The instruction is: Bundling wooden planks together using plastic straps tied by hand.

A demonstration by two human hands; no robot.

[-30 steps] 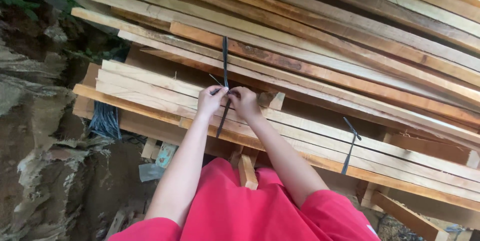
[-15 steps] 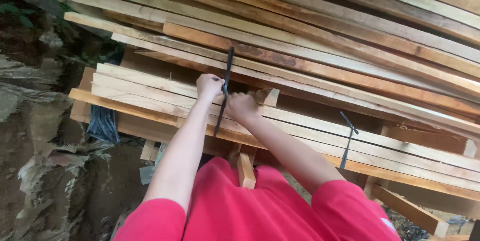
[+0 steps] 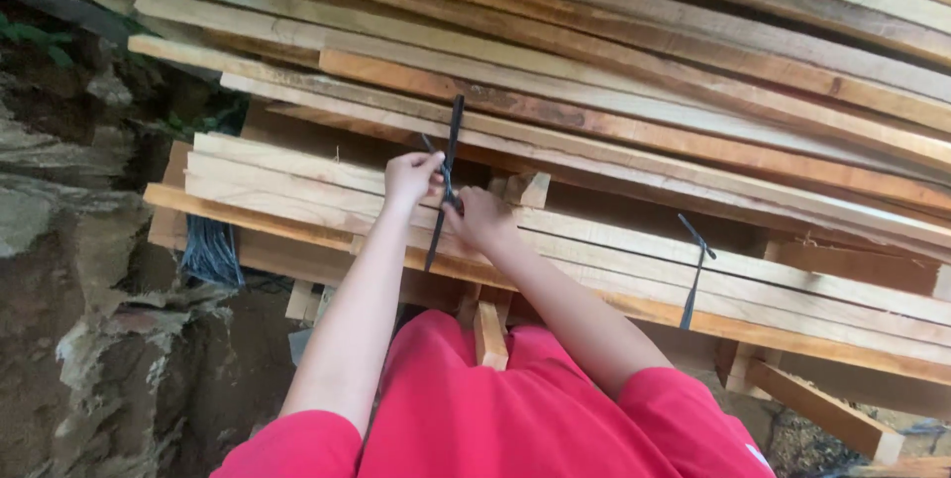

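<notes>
Both hands, the left hand [image 3: 409, 179] and right hand [image 3: 478, 217], pinch a thin black strap [image 3: 448, 176], seemingly limp and light, best gripped near its knot, around stiff, heavy planks [image 3: 614, 240].

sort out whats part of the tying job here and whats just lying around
In the job:
left hand
right hand
black strap, gripped by both hands
plank bundle the strap wraps

Lying about:
second black strap, farther right on the planks
black strap coil, hanging at the left end
short wood block, under the stack
</notes>
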